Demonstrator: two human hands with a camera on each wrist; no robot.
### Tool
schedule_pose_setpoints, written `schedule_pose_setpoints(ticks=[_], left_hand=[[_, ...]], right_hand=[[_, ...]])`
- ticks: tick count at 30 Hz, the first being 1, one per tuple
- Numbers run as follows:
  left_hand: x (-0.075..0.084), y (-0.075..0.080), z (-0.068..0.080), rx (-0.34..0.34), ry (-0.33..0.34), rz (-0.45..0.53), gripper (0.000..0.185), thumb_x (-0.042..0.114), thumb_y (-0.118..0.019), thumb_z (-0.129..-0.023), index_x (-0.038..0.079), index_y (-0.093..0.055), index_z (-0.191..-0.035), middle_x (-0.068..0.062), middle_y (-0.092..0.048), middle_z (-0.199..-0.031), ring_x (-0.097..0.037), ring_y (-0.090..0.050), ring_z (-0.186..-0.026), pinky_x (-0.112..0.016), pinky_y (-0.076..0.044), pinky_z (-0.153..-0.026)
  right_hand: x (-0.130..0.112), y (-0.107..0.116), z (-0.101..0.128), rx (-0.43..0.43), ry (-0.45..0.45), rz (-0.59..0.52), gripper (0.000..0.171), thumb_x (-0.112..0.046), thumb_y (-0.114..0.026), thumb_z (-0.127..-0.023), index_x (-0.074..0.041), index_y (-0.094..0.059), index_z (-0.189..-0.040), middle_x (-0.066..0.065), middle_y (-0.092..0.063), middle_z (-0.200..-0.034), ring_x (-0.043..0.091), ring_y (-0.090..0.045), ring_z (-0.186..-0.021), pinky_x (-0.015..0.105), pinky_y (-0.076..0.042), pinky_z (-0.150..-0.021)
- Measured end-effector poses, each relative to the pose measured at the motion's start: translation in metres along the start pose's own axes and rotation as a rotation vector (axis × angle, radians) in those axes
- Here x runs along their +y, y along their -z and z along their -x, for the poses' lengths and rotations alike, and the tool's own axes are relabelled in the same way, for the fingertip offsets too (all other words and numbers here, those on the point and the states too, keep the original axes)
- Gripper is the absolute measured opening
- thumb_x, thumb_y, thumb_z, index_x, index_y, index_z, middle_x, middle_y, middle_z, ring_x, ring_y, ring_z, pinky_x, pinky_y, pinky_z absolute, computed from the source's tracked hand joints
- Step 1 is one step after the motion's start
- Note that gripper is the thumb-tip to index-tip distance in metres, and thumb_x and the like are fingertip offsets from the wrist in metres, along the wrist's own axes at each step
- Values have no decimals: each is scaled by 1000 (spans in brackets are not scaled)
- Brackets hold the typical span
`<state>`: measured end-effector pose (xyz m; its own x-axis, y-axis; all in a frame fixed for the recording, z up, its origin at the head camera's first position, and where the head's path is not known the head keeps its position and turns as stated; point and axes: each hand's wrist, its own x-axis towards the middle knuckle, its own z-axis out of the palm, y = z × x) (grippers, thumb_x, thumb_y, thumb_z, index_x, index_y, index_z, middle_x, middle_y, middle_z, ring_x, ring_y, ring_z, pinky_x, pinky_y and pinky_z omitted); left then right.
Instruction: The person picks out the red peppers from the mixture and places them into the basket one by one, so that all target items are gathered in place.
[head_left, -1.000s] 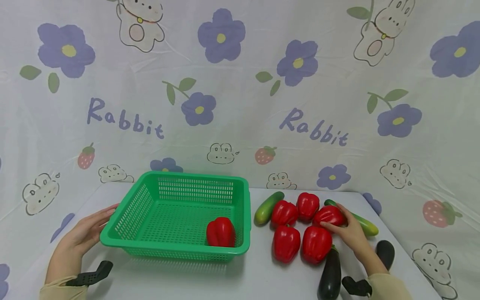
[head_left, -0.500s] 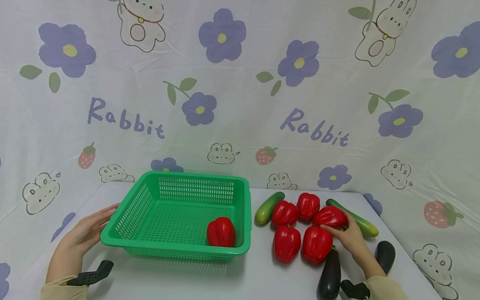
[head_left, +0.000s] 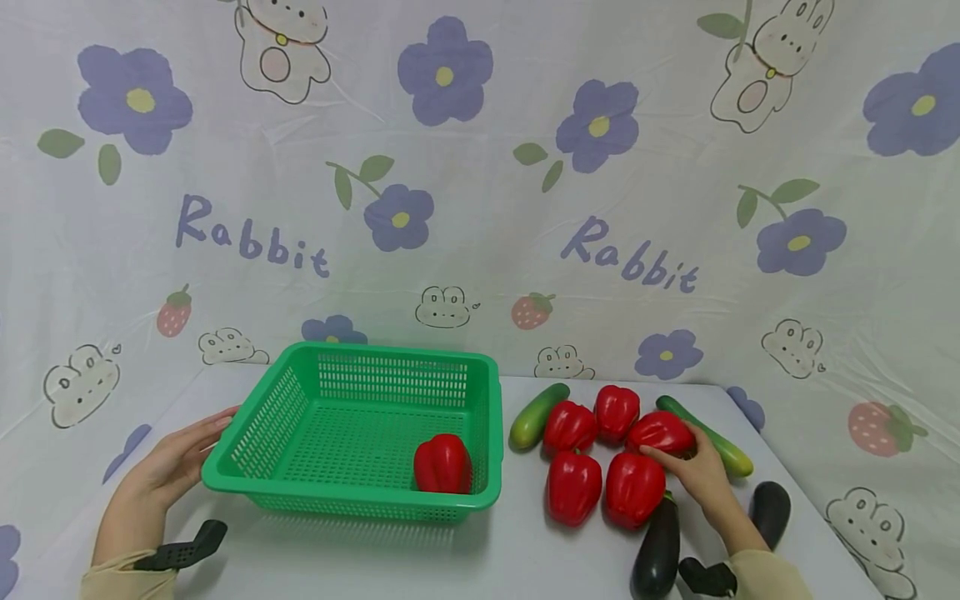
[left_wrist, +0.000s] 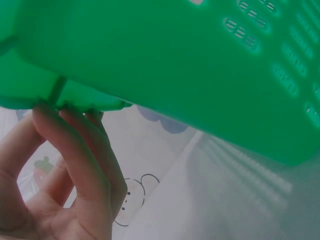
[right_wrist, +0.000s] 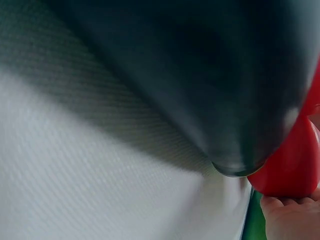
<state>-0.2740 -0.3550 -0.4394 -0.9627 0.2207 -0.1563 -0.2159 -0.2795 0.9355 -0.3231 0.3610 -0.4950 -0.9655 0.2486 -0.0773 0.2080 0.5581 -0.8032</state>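
My left hand (head_left: 176, 458) holds the left rim of a green plastic basket (head_left: 352, 498); in the left wrist view its bent fingers (left_wrist: 75, 145) meet the rim's edge. One red bell pepper (head_left: 442, 464) lies inside the basket, near its front right corner. On the right, my right hand (head_left: 703, 471) grips another red bell pepper (head_left: 660, 433), thumb on its near side and the other fingers partly hidden behind it. Several more red bell peppers (head_left: 573, 487) cluster to the left of that hand. The right wrist view is mostly filled by a dark eggplant (right_wrist: 200, 75).
A cucumber (head_left: 537, 417) lies between the basket and the peppers. Behind the right hand is a longer cucumber (head_left: 712, 437). One eggplant (head_left: 657, 550) lies left of the right forearm, another eggplant (head_left: 771, 510) right of it. A printed cloth (head_left: 480, 183) hangs behind the white table (head_left: 360, 567).
My right hand's fingers have come down round the far right side of the bell pepper. The longer cucumber and the nearer eggplant have shifted slightly. The left hand stays at the basket rim.
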Motion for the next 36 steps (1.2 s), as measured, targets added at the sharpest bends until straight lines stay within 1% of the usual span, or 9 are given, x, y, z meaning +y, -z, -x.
schedule_pose_setpoints(ticks=[3,9,10,20,24,26,28,32,36], left_hand=[[0,0,0,-1,1,3,27,17,-44,-96,26,-65,-110,15,-64,-108,-7,-60,-99,-26,-52,-83],[0,0,0,4,-1,-6,27,17,-44,-96,26,-64,-113,16,-64,-108,-7,-60,-99,-26,-51,-83],[0,-1,0,6,-1,-7,27,17,-45,-96,26,-64,-113,16,-64,-108,-7,-60,-98,-26,-51,-83],[0,-1,1,13,-1,15,27,16,-45,-96,26,-64,-112,15,-64,-107,-7,-61,-98,-26,-52,-83],[0,-1,0,17,1,4,27,17,-45,-96,26,-63,-114,16,-64,-108,-7,-60,-98,-26,-52,-83],[0,-1,0,17,1,2,27,17,-45,-96,26,-63,-115,16,-64,-108,-6,-60,-98,-26,-51,-83],[-1,0,0,15,-1,7,27,17,-45,-96,26,-63,-114,16,-64,-108,-7,-60,-98,-26,-52,-83],[-1,0,0,8,-5,21,28,16,-45,-96,25,-64,-113,15,-64,-108,-7,-61,-98,-26,-52,-83],[-1,0,0,6,-5,21,28,16,-44,-96,25,-64,-113,15,-64,-108,-7,-60,-98,-26,-52,-83]], right_hand=[[-3,2,1,7,-17,-3,126,-68,-68,-61,-4,0,-146,27,-20,-146,44,-23,-130,59,-31,-100],[-7,6,0,10,-48,-23,127,-67,-69,-60,-6,0,-146,26,-19,-147,43,-23,-131,59,-31,-100],[-6,7,-1,5,-42,-28,125,-66,-69,-61,-7,1,-146,26,-17,-147,44,-21,-132,60,-31,-100],[16,8,-34,74,41,-51,126,-69,-69,-58,-17,3,-147,18,-14,-151,43,-18,-134,61,-35,-95],[15,10,-43,103,70,-53,125,-70,-68,-57,-20,2,-147,18,-16,-150,43,-20,-133,60,-38,-93],[4,12,-38,108,74,-61,123,-69,-69,-58,-21,1,-147,17,-19,-149,42,-23,-132,59,-40,-91],[-14,16,-27,111,72,-61,120,-66,-70,-59,-21,-2,-147,15,-22,-149,40,-26,-131,59,-42,-86],[-61,24,6,75,101,-58,113,-58,-70,-68,-15,-2,-147,20,-19,-149,41,-23,-133,59,-40,-89],[-91,28,27,38,150,-74,109,-52,-68,-73,-11,2,-147,23,-16,-149,44,-21,-133,56,-37,-96]])
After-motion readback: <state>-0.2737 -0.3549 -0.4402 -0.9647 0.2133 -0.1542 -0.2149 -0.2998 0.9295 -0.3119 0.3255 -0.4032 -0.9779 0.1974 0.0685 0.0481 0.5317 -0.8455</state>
